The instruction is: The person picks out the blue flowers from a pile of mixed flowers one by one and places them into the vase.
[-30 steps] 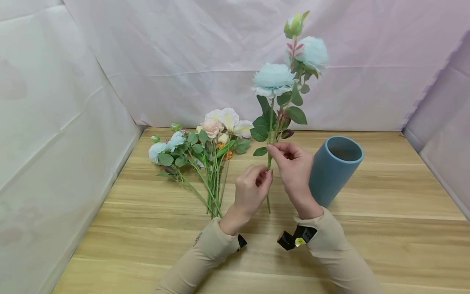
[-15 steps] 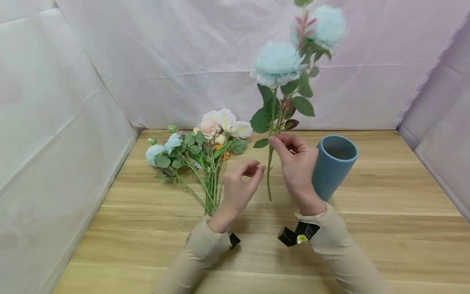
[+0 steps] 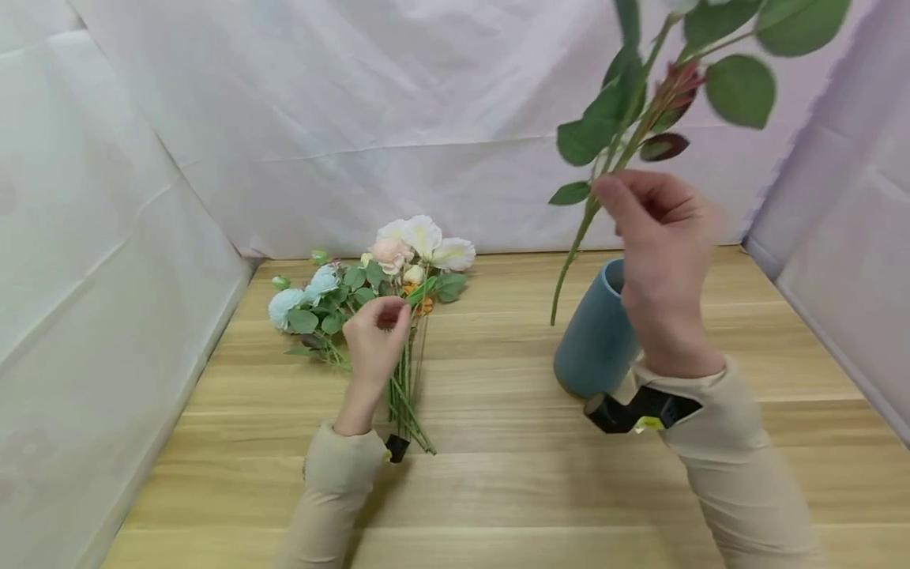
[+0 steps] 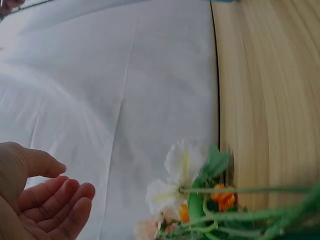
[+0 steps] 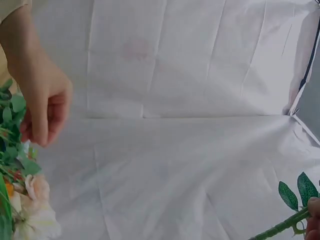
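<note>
My right hand (image 3: 671, 265) pinches the flower stem (image 3: 574, 253) between thumb and fingers, high above the table. Its green leaves (image 3: 739, 91) reach the top edge of the head view, and the blooms are nearly all cut off there. The stem's lower end hangs free, left of the rim of a blue vase (image 3: 590, 348). My left hand (image 3: 375, 340) is raised over the lying flowers (image 3: 423, 237), fingers loosely curled, with nothing in them. In the left wrist view those fingers (image 4: 70, 192) are apart from the white flower (image 4: 182, 160).
The lying bunch has pale blue blooms (image 3: 286, 307), a pink one (image 3: 392, 254) and orange ones, its stems pointing toward the front. White cloth (image 3: 320, 103) walls the back and sides of the wooden table (image 3: 498, 490).
My right hand has lifted the flower up and to the right, over the vase. My left hand has let go of the stem and moved left, over the lying flowers.
</note>
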`<state>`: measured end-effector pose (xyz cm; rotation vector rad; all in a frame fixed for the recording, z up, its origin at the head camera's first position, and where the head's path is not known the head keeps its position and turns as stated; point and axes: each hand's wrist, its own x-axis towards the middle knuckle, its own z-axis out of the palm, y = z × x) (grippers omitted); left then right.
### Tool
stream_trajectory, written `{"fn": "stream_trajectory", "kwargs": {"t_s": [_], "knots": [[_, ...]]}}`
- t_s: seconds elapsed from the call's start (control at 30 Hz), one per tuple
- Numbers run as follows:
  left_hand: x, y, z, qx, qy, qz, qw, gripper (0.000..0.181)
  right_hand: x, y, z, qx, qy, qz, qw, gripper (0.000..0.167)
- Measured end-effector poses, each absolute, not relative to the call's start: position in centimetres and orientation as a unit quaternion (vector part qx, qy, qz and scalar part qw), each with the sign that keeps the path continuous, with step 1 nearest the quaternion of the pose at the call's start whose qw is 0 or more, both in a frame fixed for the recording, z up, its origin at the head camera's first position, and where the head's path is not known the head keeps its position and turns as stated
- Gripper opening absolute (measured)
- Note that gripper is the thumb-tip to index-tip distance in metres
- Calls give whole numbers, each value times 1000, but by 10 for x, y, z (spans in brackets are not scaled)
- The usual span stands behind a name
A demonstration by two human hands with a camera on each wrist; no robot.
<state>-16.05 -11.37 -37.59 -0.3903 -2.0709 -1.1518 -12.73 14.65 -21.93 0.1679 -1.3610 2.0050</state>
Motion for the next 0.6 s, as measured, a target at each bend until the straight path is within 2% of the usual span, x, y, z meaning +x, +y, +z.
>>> {"fn": "stream_trajectory", "kwargs": {"t_s": [0.17, 0.37, 0.6], "knots": [[-162, -129, -382, -111, -836, -429, 325, 4, -133, 167, -201, 48, -481, 788, 381, 16], [-164, -137, -391, -64, -866, -423, 258, 7, -137, 195, -191, 61, -462, 783, 412, 31], [-169, -143, -400, -31, -898, -401, 179, 8, -137, 224, -189, 52, -482, 762, 429, 34]]}}
